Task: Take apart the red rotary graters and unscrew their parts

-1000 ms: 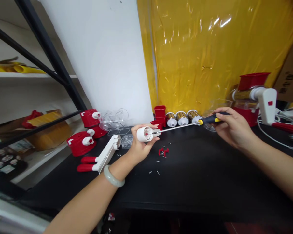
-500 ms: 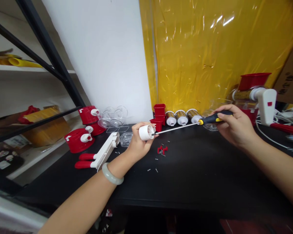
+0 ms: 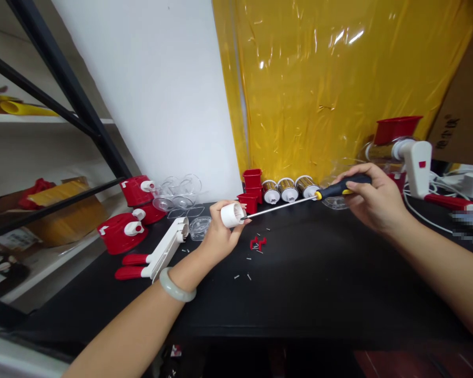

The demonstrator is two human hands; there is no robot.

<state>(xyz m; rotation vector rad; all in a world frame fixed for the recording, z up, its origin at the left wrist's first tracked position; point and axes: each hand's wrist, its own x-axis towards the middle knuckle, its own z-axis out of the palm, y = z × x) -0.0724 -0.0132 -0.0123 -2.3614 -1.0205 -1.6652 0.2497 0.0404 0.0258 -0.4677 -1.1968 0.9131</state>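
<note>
A short white plastic cylinder is gripped in my left hand, its open end turned to the right. In my right hand is a screwdriver with a dark and yellow handle, fingers wrapped round it. The long shaft points left, and its tip is at the cylinder's open end; whether a screw sits there is hidden. Below on the black table lie small red clips and several loose screws.
Behind stand red hoppers and grater drums. White arms with red handles, red bases and clear plastic parts are on the left. An assembled drum grater stands at right, beside white cables.
The whole view has shifted slightly, so things sit a little further left. Both hands keep their hold, and the screwdriver tip stays at the cylinder's open end.
</note>
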